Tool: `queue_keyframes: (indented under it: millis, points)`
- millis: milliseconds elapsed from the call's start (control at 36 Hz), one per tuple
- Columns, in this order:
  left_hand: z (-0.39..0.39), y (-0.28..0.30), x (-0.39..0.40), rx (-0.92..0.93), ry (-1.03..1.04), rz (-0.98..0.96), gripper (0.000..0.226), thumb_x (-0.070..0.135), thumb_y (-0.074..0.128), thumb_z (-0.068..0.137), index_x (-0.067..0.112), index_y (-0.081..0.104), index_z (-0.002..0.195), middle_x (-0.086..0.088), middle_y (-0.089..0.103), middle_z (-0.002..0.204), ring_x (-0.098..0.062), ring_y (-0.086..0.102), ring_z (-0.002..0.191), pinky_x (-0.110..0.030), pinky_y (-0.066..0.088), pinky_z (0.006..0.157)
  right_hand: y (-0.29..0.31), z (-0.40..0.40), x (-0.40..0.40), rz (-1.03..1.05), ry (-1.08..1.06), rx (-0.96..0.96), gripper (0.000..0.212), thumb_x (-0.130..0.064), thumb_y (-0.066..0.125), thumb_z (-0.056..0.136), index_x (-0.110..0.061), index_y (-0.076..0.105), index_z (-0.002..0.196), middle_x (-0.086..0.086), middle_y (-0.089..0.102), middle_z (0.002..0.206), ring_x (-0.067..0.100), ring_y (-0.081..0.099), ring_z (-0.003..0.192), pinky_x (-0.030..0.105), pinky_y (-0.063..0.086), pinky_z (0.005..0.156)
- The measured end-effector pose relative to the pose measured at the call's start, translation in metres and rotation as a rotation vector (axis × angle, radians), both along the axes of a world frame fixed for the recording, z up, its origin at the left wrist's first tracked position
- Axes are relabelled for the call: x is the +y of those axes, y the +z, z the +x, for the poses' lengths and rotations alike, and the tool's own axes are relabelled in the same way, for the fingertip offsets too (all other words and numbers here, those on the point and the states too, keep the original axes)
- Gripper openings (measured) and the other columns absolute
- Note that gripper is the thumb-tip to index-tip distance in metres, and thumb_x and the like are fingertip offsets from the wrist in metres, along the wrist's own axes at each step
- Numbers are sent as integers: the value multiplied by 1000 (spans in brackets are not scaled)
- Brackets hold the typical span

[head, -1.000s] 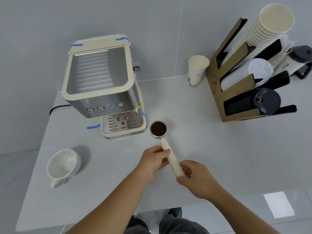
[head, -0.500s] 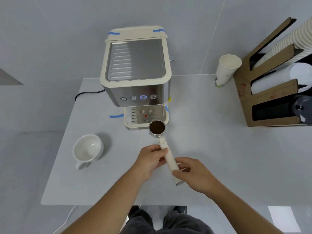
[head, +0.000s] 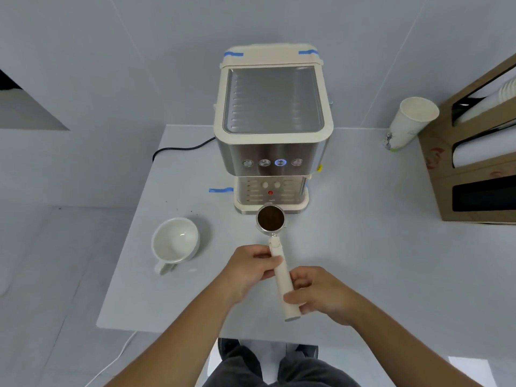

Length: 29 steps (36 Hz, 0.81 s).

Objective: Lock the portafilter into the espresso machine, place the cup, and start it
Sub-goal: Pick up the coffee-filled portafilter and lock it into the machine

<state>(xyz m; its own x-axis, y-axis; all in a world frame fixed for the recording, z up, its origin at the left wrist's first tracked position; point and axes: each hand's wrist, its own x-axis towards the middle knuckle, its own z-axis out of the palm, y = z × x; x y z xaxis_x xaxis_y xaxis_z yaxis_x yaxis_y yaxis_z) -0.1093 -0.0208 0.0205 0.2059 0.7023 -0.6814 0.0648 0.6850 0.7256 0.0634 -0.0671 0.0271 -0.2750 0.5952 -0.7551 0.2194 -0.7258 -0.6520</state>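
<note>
A cream and steel espresso machine (head: 272, 127) stands at the back middle of the white table (head: 377, 261), one of its front buttons lit blue. The portafilter (head: 270, 218), its basket full of dark ground coffee, hovers just in front of the machine's drip tray (head: 272, 203). Its long cream handle points back toward me. My left hand (head: 248, 270) grips the upper handle and my right hand (head: 318, 294) grips the lower end. A white ceramic cup (head: 175, 243) sits upright on the table to the left of the portafilter.
A paper cup (head: 409, 121) stands at the back right beside a brown cardboard cup and lid holder (head: 474, 163). A black power cable (head: 178, 148) runs off the table's left back. Blue tape (head: 220, 189) marks the table left of the machine.
My view has swung so the machine now sits centred and the holder is at the right edge. The portafilter, held in both hands, has moved closer to the drip tray.
</note>
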Motion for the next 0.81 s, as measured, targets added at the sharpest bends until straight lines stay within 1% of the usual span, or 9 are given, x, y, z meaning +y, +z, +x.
queue_keyframes:
  millis: [167, 306, 389, 528, 639, 694, 750, 778, 806]
  points:
    - [-6, 1, 1, 44, -73, 12, 20, 3, 69, 86, 0, 71, 105, -13, 74, 107, -21, 72, 97, -26, 59, 81, -1, -6, -1, -12, 25, 0, 35, -3, 75, 79, -8, 66, 113, 7, 71, 97, 23, 72, 94, 34, 61, 75]
    - [-9, 2, 2, 85, -144, 28, 17, 6, 70, 86, 5, 73, 102, -9, 75, 103, -18, 73, 94, -28, 58, 85, 0, -11, 1, -41, 53, 29, 38, -5, 75, 76, -5, 67, 113, 8, 73, 99, 28, 72, 99, 46, 61, 84]
    - [-10, 3, 3, 112, -195, 59, 16, 10, 71, 86, 8, 74, 101, -6, 75, 102, -15, 73, 93, -27, 58, 85, 2, -12, 3, -52, 87, 41, 39, -6, 75, 77, -4, 66, 115, 10, 72, 102, 29, 71, 101, 49, 60, 85]
    - [-11, 9, 5, 198, -275, 154, 15, 18, 71, 86, 16, 75, 101, 0, 76, 98, -11, 73, 91, -29, 58, 88, 4, -13, 6, -52, 64, 76, 39, -3, 74, 78, -3, 65, 116, 6, 70, 97, 26, 71, 99, 49, 60, 85]
    - [-14, 15, 7, 228, -339, 210, 26, 27, 73, 84, 26, 73, 109, 8, 76, 103, -8, 71, 95, -30, 55, 92, 7, -14, 11, -27, 18, 82, 35, -2, 72, 80, -3, 66, 114, 5, 70, 93, 22, 71, 92, 41, 61, 77]
    - [-18, 21, 9, 224, -382, 219, 33, 28, 74, 83, 29, 71, 116, 9, 75, 105, -4, 70, 96, -26, 53, 92, 9, -13, 15, -15, -1, 83, 33, -1, 71, 81, -4, 67, 113, 6, 70, 95, 21, 71, 91, 37, 61, 74]
    - [-23, 27, 10, 240, -385, 233, 35, 25, 74, 84, 27, 69, 119, 11, 74, 105, 0, 69, 94, -17, 52, 85, 11, -13, 19, -10, -8, 85, 32, -1, 70, 82, -4, 67, 114, 7, 71, 96, 20, 71, 90, 35, 60, 72]
    - [-25, 31, 12, 258, -370, 240, 36, 24, 75, 83, 26, 68, 119, 11, 73, 105, 1, 69, 94, -14, 52, 83, 12, -12, 22, -10, -7, 86, 32, -1, 69, 82, -4, 67, 114, 7, 71, 95, 20, 71, 89, 35, 60, 71]
    - [-28, 34, 13, 281, -356, 250, 36, 24, 75, 83, 26, 67, 118, 11, 72, 107, 1, 68, 94, -15, 52, 84, 12, -11, 24, -11, -5, 88, 31, -1, 69, 83, -4, 67, 114, 7, 71, 95, 20, 71, 88, 35, 60, 71]
